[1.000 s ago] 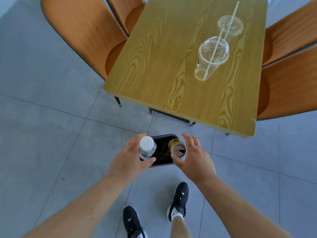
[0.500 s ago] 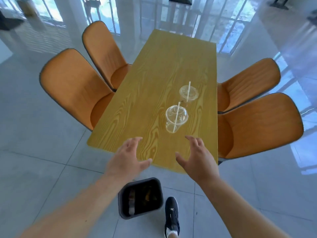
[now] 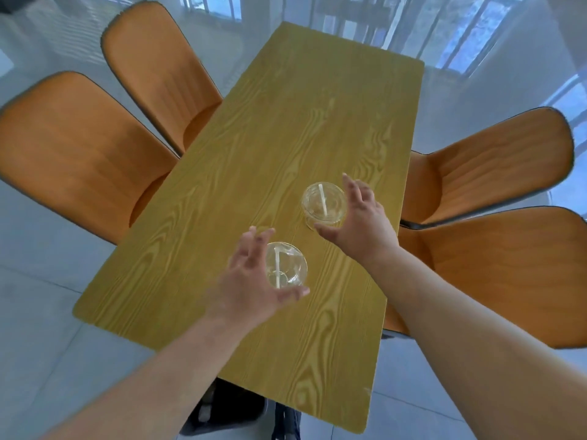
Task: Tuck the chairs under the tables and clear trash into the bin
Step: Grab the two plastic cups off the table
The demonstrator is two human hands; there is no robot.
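**Two cups being reached for; chairs tucked; bin partly hidden below the desk edge**

Two clear lidded cups with straws are standing on the desk [image 3: 254,160]. The near cup [image 3: 286,265] is being bracketed by the left hand [image 3: 251,281], fingers spread and curved around its side; the grip is apart and firm contact cannot be confirmed. The far cup [image 3: 324,203] is being approached by the right hand [image 3: 359,217], likewise spread, thumb just beside the cup base. Neither cup is being lifted.

Four orange chairs [image 3: 79,147] are sitting with seats under the desk edges, so that part is judged done here. The dark bin [image 3: 222,411] is standing on the floor at the near end of the desk, its contents blurred. Remaining work, as judged: both cups to be closed on, carried and dropped into the bin.
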